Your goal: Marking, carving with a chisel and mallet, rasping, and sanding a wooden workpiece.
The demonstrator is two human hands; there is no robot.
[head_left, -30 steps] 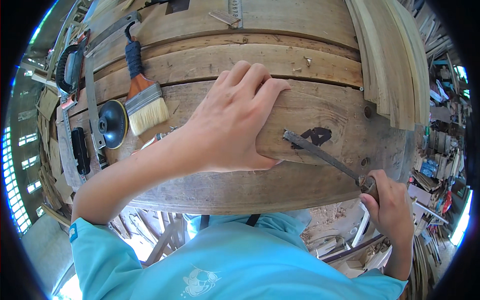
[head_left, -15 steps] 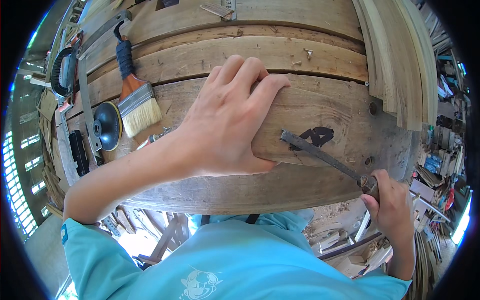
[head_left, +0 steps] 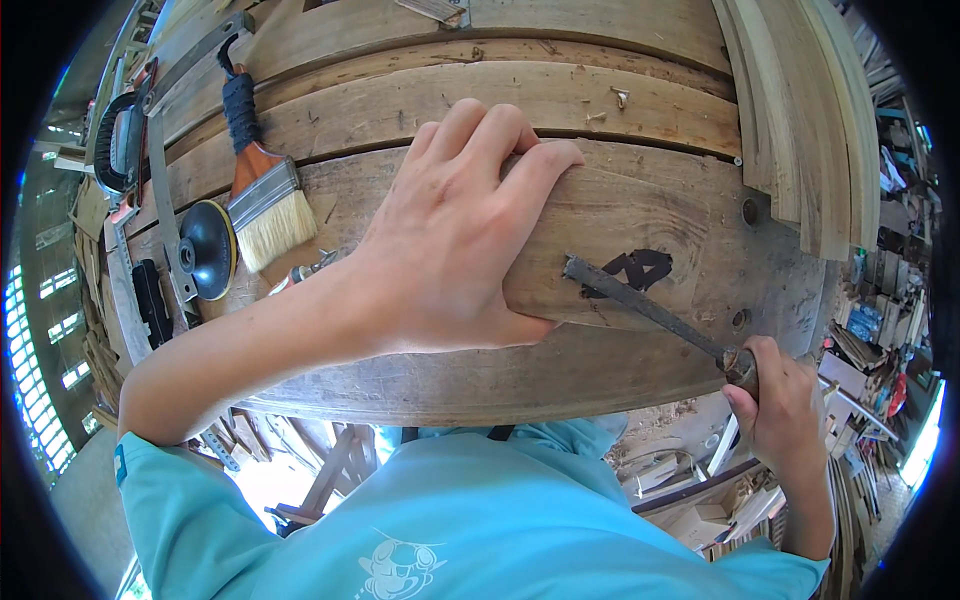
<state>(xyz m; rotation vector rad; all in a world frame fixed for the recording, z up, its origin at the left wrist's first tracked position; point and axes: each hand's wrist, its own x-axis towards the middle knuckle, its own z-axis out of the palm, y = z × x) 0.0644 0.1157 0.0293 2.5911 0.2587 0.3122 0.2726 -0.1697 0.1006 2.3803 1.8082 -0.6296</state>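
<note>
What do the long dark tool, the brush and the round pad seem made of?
Long dark tool: blade likely steel, dull worn grey; its handle looks like brown wood, but the right hand hides most of it.
Brush: pale bristles, natural or synthetic unclear; shiny metal band; orange-brown handle, probably wood, with dark wrapping.
Round pad: smooth black with slight sheen, perhaps rubber or plastic.

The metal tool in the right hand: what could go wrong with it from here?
The metal tool points toward the left hand, so a forward slip might hurt that hand. The wooden piece under it shows no clamp, so it could shift on the workbench.
</note>
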